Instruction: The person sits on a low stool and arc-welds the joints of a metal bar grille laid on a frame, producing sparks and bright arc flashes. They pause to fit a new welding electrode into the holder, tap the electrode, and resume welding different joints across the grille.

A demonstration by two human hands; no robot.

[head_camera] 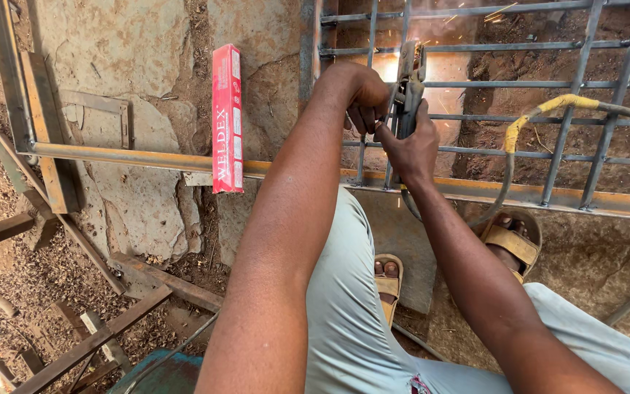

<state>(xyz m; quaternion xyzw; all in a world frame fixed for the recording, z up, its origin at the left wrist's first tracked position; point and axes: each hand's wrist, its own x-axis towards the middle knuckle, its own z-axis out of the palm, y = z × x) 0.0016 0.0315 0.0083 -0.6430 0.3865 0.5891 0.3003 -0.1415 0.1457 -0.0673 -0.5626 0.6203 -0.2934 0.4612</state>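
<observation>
Left hand (pixel 362 91): fingers curled onto the electrode holder (pixel 408 87), steadying it from 9 o'clock.
Right hand (pixel 411 146): clenched round the holder's grip, at 6 o'clock of the sparks.
Electrode holder: upright against the metal grille (pixel 519 84), top centre.
Cable (pixel 541 109): yellow-taped, trailing toward 3 o'clock.
Red box (pixel 227 117): leaning on the frame bar (pixel 133 157), well apart at 9 o'clock.
</observation>
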